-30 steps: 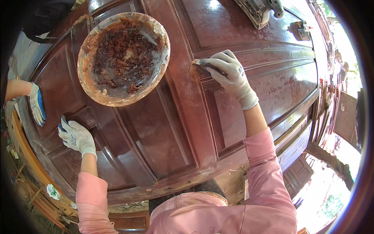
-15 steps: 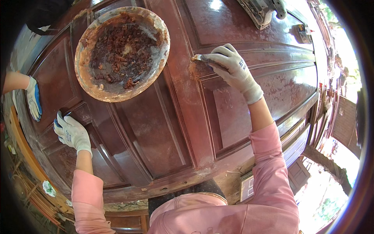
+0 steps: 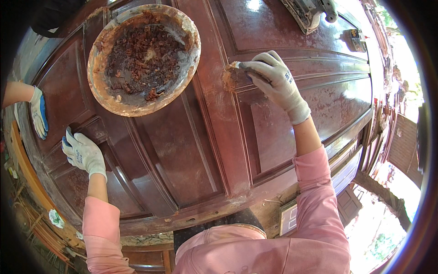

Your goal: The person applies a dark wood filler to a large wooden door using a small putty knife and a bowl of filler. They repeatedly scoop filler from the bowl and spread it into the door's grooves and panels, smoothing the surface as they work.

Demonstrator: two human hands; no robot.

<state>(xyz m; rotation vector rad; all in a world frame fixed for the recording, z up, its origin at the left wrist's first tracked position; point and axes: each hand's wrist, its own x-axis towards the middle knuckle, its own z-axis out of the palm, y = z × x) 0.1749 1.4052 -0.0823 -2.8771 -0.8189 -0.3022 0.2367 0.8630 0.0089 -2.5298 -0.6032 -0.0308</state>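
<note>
A dark reddish-brown panelled wooden door (image 3: 237,178) lies flat before me. My right hand (image 3: 278,82), in a white and grey work glove, pinches a small scraper (image 3: 235,65) whose pale tip carries brown paste; the rest of it is hidden by the fingers. Beside that tip, a patch of orange-brown filler (image 3: 229,81) marks the corner where the mouldings meet. Gloved too, my left hand (image 3: 84,153) rests on the door's left part, fingers apart and nothing in it. Between my hands, further off, stands a round basin (image 3: 191,73) crusted with filler, holding dark brown clumps.
Another person's gloved hand (image 3: 39,116) leans on the door's left edge. At the far right of the door lie a metal power tool (image 3: 310,13) and a small dark can (image 3: 353,40). Wooden strips (image 3: 43,233) are stacked below the left edge.
My right hand has shifted slightly right with the scraper, its tip now a little further from the corner seam. My left hand stays on the panel.
</note>
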